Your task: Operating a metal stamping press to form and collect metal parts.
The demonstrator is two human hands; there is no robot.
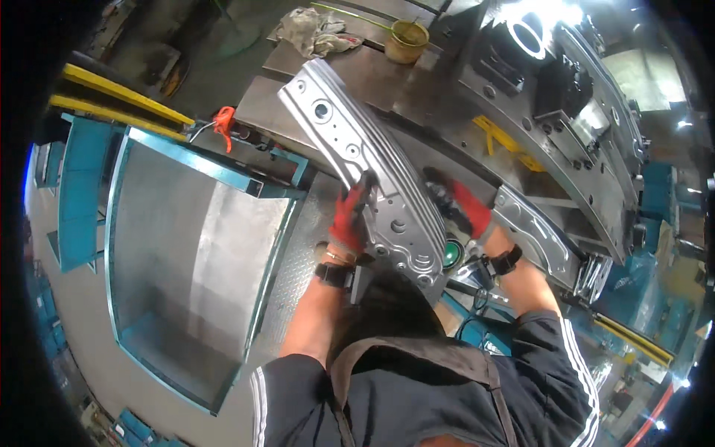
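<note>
A long silver stamped metal panel (372, 156), with ridges, holes and a broader near end, is held tilted in front of me. My left hand (351, 212), in a red and black glove, grips its left edge around the middle. On the opposite edge is my right hand (465, 205), gloved the same way, its fingers curled against the ridged side; part of its grip is hidden. A similar silver panel (532, 231) lies to the right of that hand. Just below the right hand shows a round green button-like disc (451, 254).
A steel bench (279, 100) bears a crumpled rag (316, 31) and a small tub (407, 42) with a stick in it. Machine tooling (551, 127) rises at right. A teal-framed bin (115, 246) stands left, near an orange-red trigger-shaped handle (223, 128). Yellow rails (123, 97) run behind.
</note>
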